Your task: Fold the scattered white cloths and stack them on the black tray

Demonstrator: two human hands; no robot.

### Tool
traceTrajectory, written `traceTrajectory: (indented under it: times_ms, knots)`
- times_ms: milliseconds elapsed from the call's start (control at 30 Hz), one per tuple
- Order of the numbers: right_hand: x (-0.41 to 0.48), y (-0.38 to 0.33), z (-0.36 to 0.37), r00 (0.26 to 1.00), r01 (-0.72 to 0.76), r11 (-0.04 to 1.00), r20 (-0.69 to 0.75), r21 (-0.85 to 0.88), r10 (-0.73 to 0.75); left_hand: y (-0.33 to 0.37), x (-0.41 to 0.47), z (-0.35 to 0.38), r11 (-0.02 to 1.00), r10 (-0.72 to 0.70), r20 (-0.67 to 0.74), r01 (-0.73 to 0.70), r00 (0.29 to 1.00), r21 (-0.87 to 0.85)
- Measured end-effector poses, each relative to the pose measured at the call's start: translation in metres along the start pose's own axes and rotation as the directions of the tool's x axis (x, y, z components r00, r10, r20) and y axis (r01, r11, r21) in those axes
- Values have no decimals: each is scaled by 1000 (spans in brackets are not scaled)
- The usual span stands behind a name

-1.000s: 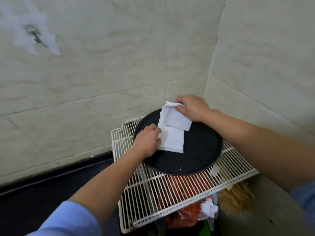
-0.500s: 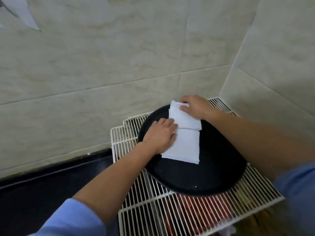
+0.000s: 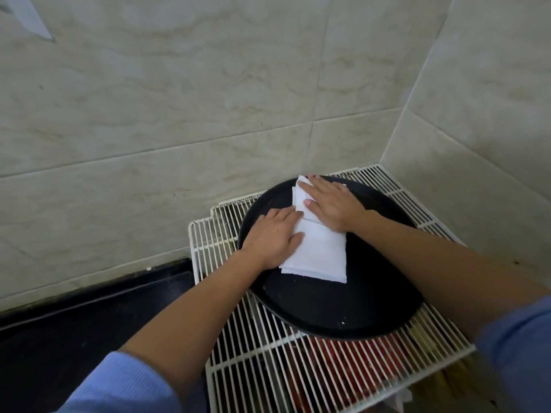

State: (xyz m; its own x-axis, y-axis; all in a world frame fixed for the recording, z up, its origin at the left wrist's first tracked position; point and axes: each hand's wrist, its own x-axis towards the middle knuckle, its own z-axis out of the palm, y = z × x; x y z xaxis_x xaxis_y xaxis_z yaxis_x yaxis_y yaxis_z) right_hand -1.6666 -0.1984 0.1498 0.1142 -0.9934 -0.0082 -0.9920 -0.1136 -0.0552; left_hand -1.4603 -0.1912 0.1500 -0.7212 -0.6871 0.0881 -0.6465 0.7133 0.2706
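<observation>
Head view: white cloth (image 3: 319,254) folded into a narrow rectangle with its far end doubled over. It lies on the far-left part of the black tray (image 3: 343,305), atop the wire rack (image 3: 268,353). Left hand (image 3: 272,236) flat, fingers straight, pressing the cloth's left edge. Right hand (image 3: 331,207) flat on the doubled end. Half a second ago the right hand's fingers curled there; now they are spread.

L grip (image 3: 272,238) & R grip (image 3: 331,204) both flat, palms down, fingers straight, almost touching. L forearm (image 3: 193,308) & R forearm (image 3: 432,269) bare, stretched fwd.
</observation>
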Motion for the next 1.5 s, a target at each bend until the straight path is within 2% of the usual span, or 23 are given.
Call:
traceTrajectory:
  times_ms: [100, 200, 300, 467, 633, 767, 1033, 1100, 1267, 1500]
  knots:
    - [-3, -2, -14, 999, -14, 1000, 39, -14, 15, 2, -8, -9, 1000, -23, -14, 23, 1000, 16]
    - [-15, -12, -30, 999, -21, 1000, -25, -2, 21, 1, -26, -24, 997, -57, -72, 61, 996, 54]
    - [-29, -33, -47, 994, 33, 999, -102, 26, -30, 3, -55, -44, 989, -104, -128, 116, 986, 92]
    - [-44, -110, -64, 943, 241, 968, -252, 64, -218, 7, -139, -67, 954, -265, -231, 289, 936, 76]
    - [-79, -237, -51, 830, 514, 853, -301, 91, -469, 12, -275, -72, 848, -474, -279, 518, 835, 110]
    - [-119, -346, -37, 726, 677, 730, -244, 90, -643, 9, -392, -83, 698, -639, -329, 704, 696, 134]
    - [-207, -558, -28, 408, 907, 422, -231, -11, -883, 15, -640, -103, 372, -835, -402, 924, 376, 91]
    - [-232, -617, -21, 336, 936, 350, -238, -17, -911, 18, -709, -110, 290, -861, -404, 951, 309, 108]
    - [-303, -769, 1, 224, 974, 225, -221, 23, -949, 31, -876, -132, 117, -896, -413, 984, 164, 137]
    - [-389, -939, 12, -1, 999, -8, -195, 38, -981, 41, -1049, -136, -131, -910, -402, 990, -102, 47]
